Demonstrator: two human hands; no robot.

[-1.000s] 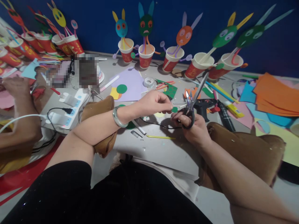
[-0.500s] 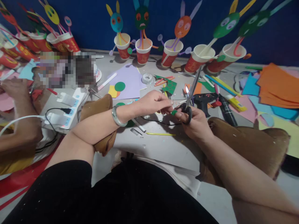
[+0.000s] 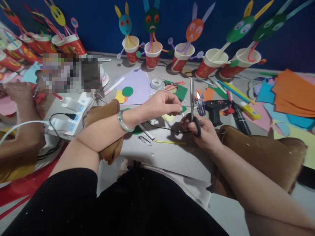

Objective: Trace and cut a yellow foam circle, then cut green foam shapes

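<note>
My left hand (image 3: pixel 163 105) pinches a small green paper piece (image 3: pixel 183 109) between thumb and fingertips. Just to its right, my right hand (image 3: pixel 203 129) is closed round the black handles of a pair of scissors (image 3: pixel 192 98), whose blades point up and away from me. The blades stand beside the green piece, and I cannot see them touching it. Beyond the scissors lie small purple thread snips (image 3: pixel 201 103) and a black glue gun (image 3: pixel 216 109). Under my left wrist a pale yellow paper piece (image 3: pixel 168 117) is partly hidden.
Paper cups (image 3: pixel 154 57) with paper figures line the back by a blue wall. A power strip (image 3: pixel 76 114) stands at left, near a co-worker's arm (image 3: pixel 23 114). Orange paper sheets (image 3: pixel 294 95) are piled at right. Brown cushions (image 3: pixel 261 154) lie at the front edge.
My hands have moved apart. The green piece has gone up with my left hand, away from my right fingers, and the scissors have turned more upright and shifted slightly left.
</note>
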